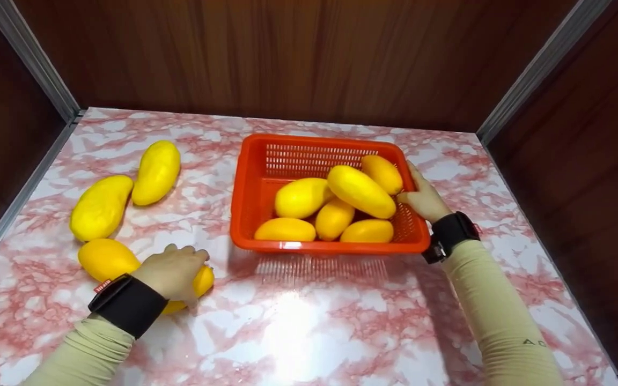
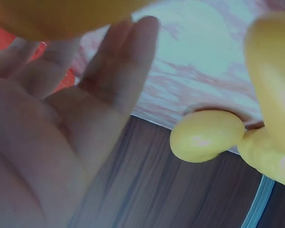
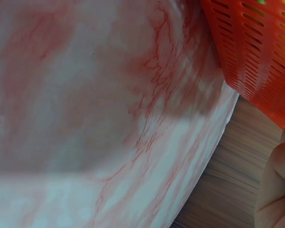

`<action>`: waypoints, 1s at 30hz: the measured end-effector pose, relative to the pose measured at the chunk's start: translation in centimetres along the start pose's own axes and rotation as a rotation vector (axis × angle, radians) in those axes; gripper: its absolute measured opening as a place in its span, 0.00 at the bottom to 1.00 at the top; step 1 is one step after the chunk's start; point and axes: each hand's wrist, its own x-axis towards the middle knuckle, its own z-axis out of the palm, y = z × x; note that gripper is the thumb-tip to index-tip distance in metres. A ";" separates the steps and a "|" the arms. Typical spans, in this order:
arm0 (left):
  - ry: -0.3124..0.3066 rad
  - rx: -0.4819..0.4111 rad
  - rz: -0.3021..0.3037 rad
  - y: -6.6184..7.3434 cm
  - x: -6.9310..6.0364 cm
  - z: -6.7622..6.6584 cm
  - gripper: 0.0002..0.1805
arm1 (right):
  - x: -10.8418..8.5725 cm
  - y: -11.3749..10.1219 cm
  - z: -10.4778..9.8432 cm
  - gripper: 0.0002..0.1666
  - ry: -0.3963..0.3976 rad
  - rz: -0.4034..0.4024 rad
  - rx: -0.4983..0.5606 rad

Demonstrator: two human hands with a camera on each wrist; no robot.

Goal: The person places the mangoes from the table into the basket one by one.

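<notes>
Head: left hand (image 1: 172, 272) has its grip closed around a mango (image 1: 204, 281), left of centre on the bench (image 1: 244, 332); whether lifted, I can't tell. 3 loose mangoes (image 1: 100, 209) lie toward the bench's left edge. Right hand (image 1: 426, 197) grips the right side of the basket (image 1: 319, 247), 6 mangoes (image 1: 361, 190) inside. I judge the step as picking up; next calls for a carry over the basket's left rim.
Left wrist: fingers (image 2: 138, 54) run behind the mango.
Right wrist: right hand beside the basket's slotted wall, fingertips unseen.
</notes>
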 end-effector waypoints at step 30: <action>0.268 -0.088 -0.029 0.4 -0.1 -1.6 0.38 | -0.1 -0.2 0.1 0.58 0.011 0.008 0.001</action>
